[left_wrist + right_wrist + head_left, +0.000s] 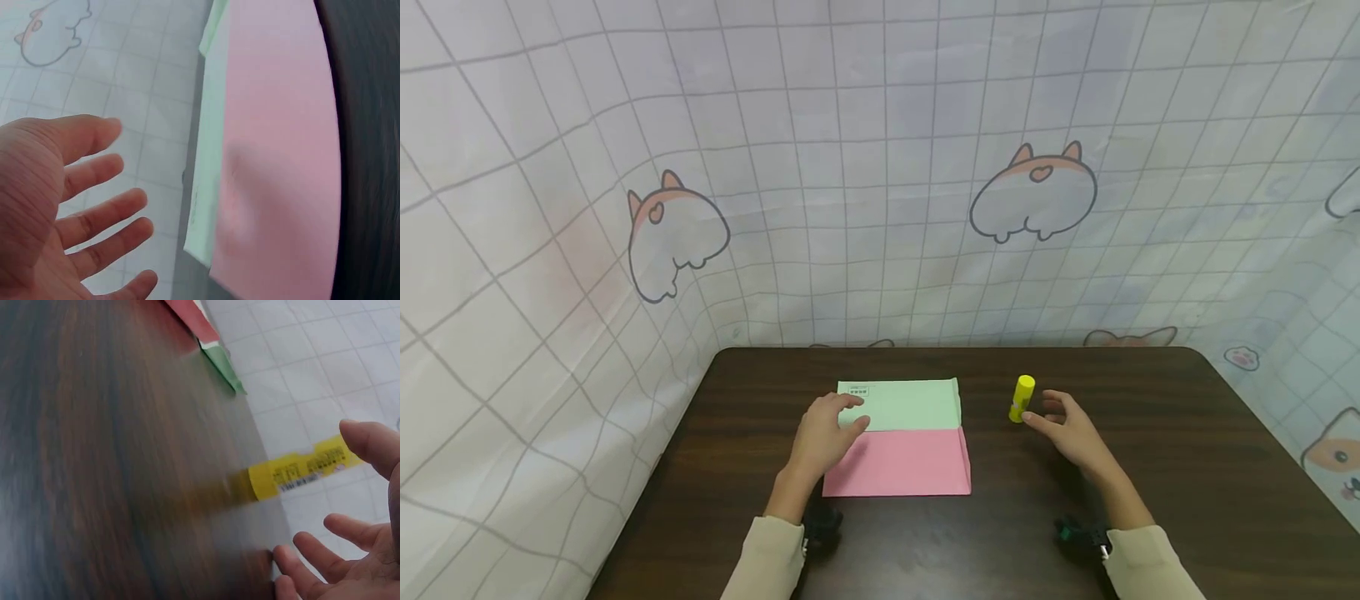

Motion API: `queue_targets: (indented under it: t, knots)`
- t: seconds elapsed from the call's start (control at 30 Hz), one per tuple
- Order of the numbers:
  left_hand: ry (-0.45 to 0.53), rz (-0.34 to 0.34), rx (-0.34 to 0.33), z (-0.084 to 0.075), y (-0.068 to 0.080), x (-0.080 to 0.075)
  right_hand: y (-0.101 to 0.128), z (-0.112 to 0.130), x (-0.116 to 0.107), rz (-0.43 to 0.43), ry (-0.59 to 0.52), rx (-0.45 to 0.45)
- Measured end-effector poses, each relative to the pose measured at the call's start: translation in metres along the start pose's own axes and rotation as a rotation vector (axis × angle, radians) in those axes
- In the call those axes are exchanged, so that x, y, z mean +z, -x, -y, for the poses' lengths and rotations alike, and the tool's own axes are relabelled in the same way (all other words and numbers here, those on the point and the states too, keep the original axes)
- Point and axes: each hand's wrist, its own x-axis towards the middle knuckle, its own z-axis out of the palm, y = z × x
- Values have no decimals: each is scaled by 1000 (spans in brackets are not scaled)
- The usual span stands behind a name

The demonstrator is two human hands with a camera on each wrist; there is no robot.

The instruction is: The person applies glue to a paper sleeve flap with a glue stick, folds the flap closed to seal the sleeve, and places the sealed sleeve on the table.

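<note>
Open-fingered, right hand (1070, 433) nears upright yellow glue stick (1021, 398), holding nothing; only the head view shows left hand (826, 433) resting on pale green envelope (910, 403), fingers relaxed.

Right hand (1071, 433) beside yellow glue stick (1021, 398)

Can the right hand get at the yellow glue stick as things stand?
Probably yes. The right hand is open just beside the upright yellow glue stick, with only bare table between them; the envelopes lie off to the left.
</note>
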Motion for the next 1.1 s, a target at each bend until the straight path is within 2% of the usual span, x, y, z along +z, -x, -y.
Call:
queue_targets:
  t: [0.17,0.37,0.77,1.1]
  knots:
    - [-5,78,-15,-5,-2,13,-8,0,11,-18,-34,11]
    - [-78,126,33,-7,-3,27,-17,0,24,-65,-37,25]
    - [-169,160,86,-8,-2,40,-19,6,35,-137,62,69]
    - [-193,166,76,-10,-1,44,-16,7,39,-186,61,61]
